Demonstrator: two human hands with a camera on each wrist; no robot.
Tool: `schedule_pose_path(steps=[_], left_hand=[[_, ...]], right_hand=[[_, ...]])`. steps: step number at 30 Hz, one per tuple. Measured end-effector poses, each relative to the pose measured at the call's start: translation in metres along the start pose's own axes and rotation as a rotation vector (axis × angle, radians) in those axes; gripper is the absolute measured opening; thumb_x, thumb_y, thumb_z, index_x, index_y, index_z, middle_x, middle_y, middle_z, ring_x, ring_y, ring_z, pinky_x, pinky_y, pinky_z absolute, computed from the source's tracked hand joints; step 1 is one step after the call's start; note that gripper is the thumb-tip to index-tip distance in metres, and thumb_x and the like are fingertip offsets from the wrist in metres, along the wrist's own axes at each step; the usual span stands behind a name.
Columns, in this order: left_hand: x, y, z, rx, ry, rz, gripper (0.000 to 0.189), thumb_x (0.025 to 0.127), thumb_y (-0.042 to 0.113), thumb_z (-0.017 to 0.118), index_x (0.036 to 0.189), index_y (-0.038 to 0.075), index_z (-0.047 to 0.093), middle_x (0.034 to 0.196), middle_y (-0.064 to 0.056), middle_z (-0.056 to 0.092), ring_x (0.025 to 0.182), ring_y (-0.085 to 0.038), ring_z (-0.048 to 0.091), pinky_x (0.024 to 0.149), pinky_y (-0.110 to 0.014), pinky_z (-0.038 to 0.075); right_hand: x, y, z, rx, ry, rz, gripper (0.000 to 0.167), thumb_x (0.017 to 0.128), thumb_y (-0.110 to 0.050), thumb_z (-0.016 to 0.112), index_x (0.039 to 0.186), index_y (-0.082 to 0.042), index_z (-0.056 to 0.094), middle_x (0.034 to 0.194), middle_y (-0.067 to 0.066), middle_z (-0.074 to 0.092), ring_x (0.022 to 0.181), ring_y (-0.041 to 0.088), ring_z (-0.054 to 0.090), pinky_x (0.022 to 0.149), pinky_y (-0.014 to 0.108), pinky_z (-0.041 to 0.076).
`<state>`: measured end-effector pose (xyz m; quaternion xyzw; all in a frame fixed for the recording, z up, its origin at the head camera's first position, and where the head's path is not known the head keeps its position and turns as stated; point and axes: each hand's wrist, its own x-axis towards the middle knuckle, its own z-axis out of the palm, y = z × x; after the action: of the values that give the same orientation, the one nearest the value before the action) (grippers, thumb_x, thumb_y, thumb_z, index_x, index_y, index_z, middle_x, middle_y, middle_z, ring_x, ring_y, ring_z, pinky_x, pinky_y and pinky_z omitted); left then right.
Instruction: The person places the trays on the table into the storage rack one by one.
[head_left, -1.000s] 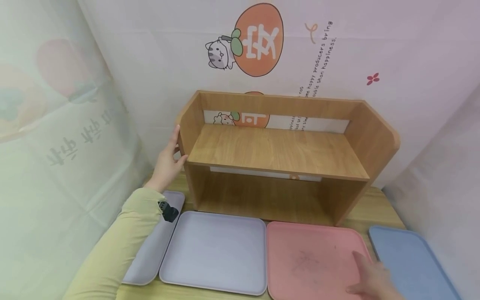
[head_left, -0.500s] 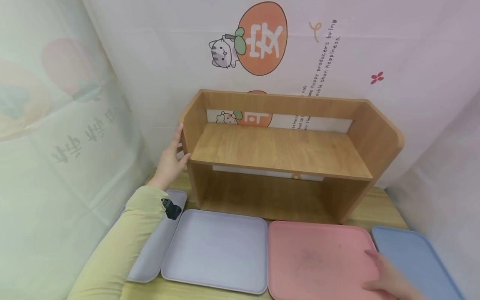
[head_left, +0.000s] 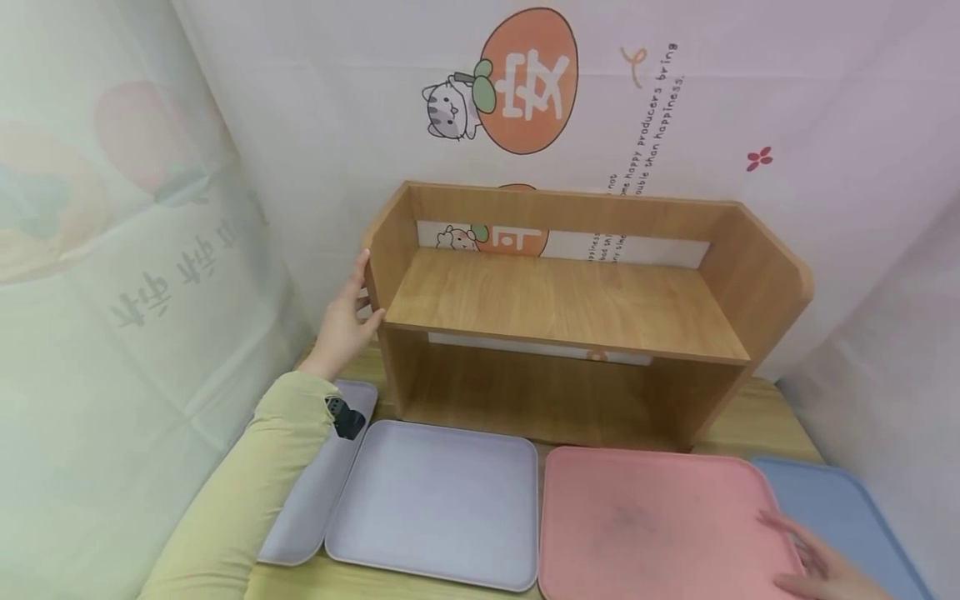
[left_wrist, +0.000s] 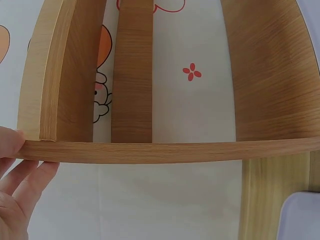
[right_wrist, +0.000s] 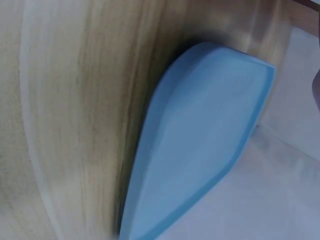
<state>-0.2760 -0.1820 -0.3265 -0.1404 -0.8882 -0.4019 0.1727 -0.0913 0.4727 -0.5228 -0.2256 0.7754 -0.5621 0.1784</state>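
Note:
In the head view, a two-tier wooden desk shelf (head_left: 562, 304) stands at the back of the table. My left hand (head_left: 341, 333) holds its left side panel. The left wrist view shows my left hand (left_wrist: 22, 197) with thumb and fingers on opposite faces of that panel (left_wrist: 175, 152). My right hand (head_left: 828, 575) grips the right edge of the pink tray (head_left: 645, 525), whose right side overlaps the blue tray (head_left: 847, 508). Only a dark sliver of the right hand shows in the right wrist view, beside the blue tray (right_wrist: 205, 125); the pink tray is out of that view.
A pale lilac tray (head_left: 435, 504) lies left of the pink one. Farther left, another lilac tray (head_left: 311, 500) is partly covered by my sleeve (head_left: 232, 492). Printed cloth (head_left: 315, 125) hangs behind and at both sides of the wooden table (head_left: 757, 421).
My right hand has moved right to the pink tray's edge. The tray has shifted slightly right, widening its gap from the lilac tray. My left hand stays on the shelf.

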Motion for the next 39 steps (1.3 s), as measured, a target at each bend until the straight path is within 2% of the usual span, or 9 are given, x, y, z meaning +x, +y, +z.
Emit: schedule_pose_path(steps=[2,5,12,19,22,26,30,34,39], left_hand=[[0.0,0.001,0.001,0.0,-0.003,-0.004,0.094,0.088,-0.005,0.059,0.153,0.032,0.002,0.141,-0.028,0.037,0.117,-0.048,0.052,0.088,-0.053,0.051],[0.001,0.001,0.001,0.004,-0.005,-0.011,0.095,0.088,-0.005,0.06,0.153,0.033,0.002,0.139,-0.028,0.038,0.116,-0.049,0.053,0.088,-0.053,0.051],[0.001,0.001,0.002,0.005,-0.004,-0.001,0.095,0.088,-0.006,0.06,0.153,0.032,0.002,0.14,-0.028,0.037,0.111,-0.049,0.056,0.087,-0.052,0.052],[0.001,0.001,0.002,0.007,-0.005,-0.01,0.096,0.087,-0.007,0.06,0.153,0.033,0.002,0.141,-0.028,0.036,0.112,-0.049,0.055,0.087,-0.052,0.052],[0.001,-0.001,0.001,-0.002,-0.006,-0.011,0.096,0.087,-0.006,0.06,0.152,0.034,0.002,0.141,-0.028,0.036,0.113,-0.049,0.055,0.087,-0.052,0.052],[0.001,-0.001,0.0,-0.011,-0.006,-0.009,0.095,0.088,-0.006,0.059,0.152,0.034,0.002,0.14,-0.028,0.036,0.114,-0.049,0.054,0.088,-0.053,0.051],[0.001,-0.001,-0.001,-0.009,-0.007,-0.013,0.094,0.088,-0.005,0.058,0.152,0.034,0.001,0.14,-0.028,0.037,0.115,-0.049,0.053,0.089,-0.053,0.051],[0.0,0.0,-0.001,-0.009,-0.008,-0.01,0.094,0.088,-0.006,0.059,0.153,0.033,0.001,0.14,-0.028,0.037,0.114,-0.049,0.054,0.088,-0.053,0.051],[-0.001,0.002,0.001,0.001,0.002,0.009,0.094,0.087,-0.006,0.059,0.153,0.03,0.002,0.139,-0.029,0.037,0.112,-0.049,0.055,0.086,-0.053,0.052]], right_hand=[[-0.001,0.001,0.003,0.015,-0.012,-0.216,0.078,0.08,0.029,0.042,0.148,0.002,0.016,0.149,-0.03,0.024,0.129,-0.018,0.024,0.088,0.012,0.044],[0.0,-0.003,0.004,0.144,-0.066,-0.333,0.083,0.076,0.035,0.038,0.149,0.002,0.016,0.154,-0.018,0.025,0.134,-0.009,0.028,0.094,0.014,0.043],[0.001,-0.015,0.003,0.543,-0.219,-0.34,0.081,0.082,0.034,0.023,0.152,-0.006,0.011,0.157,-0.012,0.02,0.135,0.006,0.038,0.103,0.026,0.044],[0.001,-0.024,0.002,0.419,-0.157,-0.44,0.084,0.076,0.038,0.024,0.15,-0.002,0.013,0.157,-0.008,0.021,0.136,0.004,0.035,0.102,0.02,0.042],[0.002,-0.036,0.002,0.526,-0.189,-0.415,0.082,0.082,0.033,0.022,0.152,-0.008,0.013,0.156,-0.011,0.022,0.136,0.006,0.036,0.103,0.022,0.043],[0.009,-0.063,0.005,0.713,-0.258,-0.291,0.074,0.093,0.019,0.022,0.153,-0.024,0.014,0.154,-0.017,0.026,0.134,0.008,0.04,0.104,0.03,0.044],[0.027,-0.093,0.015,0.739,-0.24,-0.261,0.067,0.098,0.01,0.023,0.153,-0.027,0.014,0.152,-0.016,0.029,0.132,0.01,0.042,0.102,0.034,0.046],[0.055,-0.119,0.03,0.741,-0.19,-0.338,0.065,0.096,0.012,0.027,0.152,-0.019,0.017,0.151,-0.006,0.035,0.129,0.016,0.046,0.099,0.035,0.049],[0.085,-0.139,0.046,0.755,-0.205,-0.377,0.064,0.096,0.011,0.027,0.152,-0.019,0.019,0.149,-0.004,0.035,0.126,0.019,0.049,0.097,0.036,0.05]])
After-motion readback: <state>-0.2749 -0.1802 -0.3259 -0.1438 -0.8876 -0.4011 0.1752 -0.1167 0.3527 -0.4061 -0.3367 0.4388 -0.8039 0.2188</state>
